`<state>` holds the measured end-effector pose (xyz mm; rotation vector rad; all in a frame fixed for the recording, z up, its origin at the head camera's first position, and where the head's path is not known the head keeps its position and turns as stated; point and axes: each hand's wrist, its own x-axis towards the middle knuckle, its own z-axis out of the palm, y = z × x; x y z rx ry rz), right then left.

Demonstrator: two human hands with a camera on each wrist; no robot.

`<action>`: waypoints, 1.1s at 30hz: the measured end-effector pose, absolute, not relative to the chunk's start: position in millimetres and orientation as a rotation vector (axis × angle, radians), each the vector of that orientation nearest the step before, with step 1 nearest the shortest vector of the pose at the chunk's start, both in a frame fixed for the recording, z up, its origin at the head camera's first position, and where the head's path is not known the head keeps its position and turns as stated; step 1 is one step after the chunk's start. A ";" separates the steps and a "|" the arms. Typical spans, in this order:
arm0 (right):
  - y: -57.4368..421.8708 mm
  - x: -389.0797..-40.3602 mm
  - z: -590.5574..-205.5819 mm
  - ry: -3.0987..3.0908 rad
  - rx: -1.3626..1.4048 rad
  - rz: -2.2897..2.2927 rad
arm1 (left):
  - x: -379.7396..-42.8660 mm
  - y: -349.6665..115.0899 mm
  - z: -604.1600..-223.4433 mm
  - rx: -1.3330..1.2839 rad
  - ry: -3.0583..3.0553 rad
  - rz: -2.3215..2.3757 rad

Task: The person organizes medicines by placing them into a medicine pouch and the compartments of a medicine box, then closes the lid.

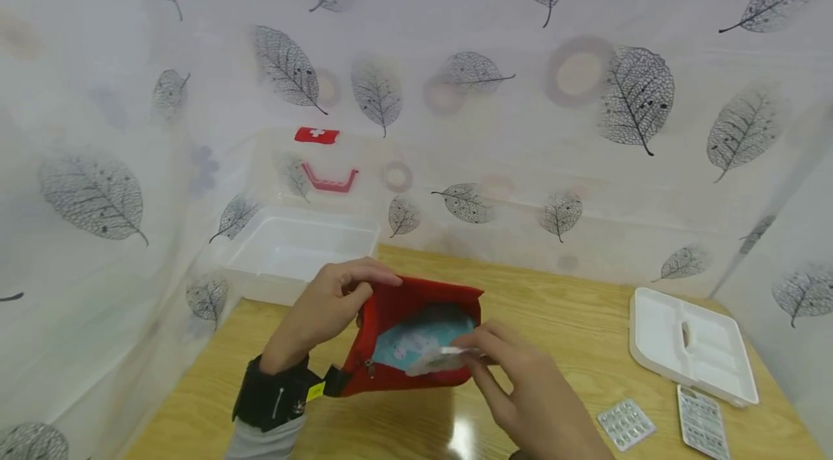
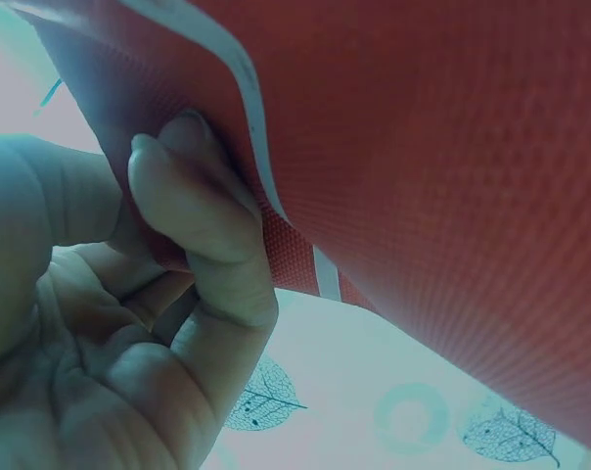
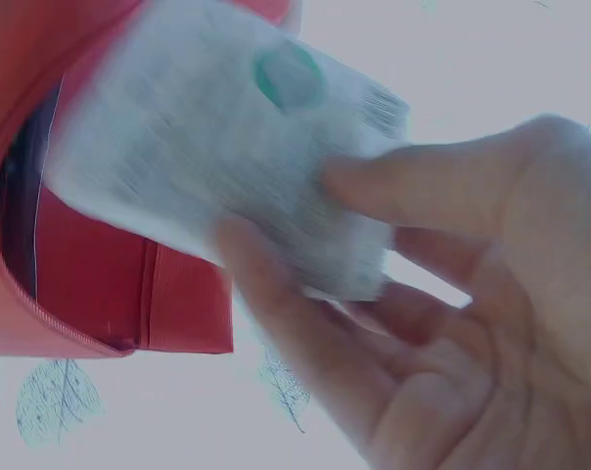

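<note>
A red zippered pouch (image 1: 416, 294) is held up over the table with its mouth open. My left hand (image 1: 332, 304) grips its left side; in the left wrist view, bent fingers (image 2: 203, 211) hold the red fabric. Between thumb and fingers, my right hand (image 1: 530, 380) pinches a small white packet (image 3: 207, 127) bearing printed text and a green ring. That packet is at the pouch's mouth, partly over the opening. Inside the pouch lies a light-blue patterned package (image 1: 410, 341); anything beneath it is hidden.
A white box (image 1: 260, 286) stands behind my left hand, its raised lid carrying a red handle (image 1: 332, 181) and white-cross label. At right are a white compartment tray (image 1: 657, 344) and two blister packs (image 1: 626, 424), (image 1: 704, 420) on the wooden table.
</note>
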<state>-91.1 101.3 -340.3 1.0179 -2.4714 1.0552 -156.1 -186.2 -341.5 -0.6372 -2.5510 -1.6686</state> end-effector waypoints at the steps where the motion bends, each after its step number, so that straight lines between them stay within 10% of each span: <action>1: 100.5 -91.7 -341.1 -2.415 0.996 1.025 | -156.7 -185.6 -341.9 -0.645 -2.553 -1.672; 33: 56.8 -110.9 -376.0 -2.526 1.042 0.757 | -161.4 -168.2 -349.9 -0.762 -2.585 -1.714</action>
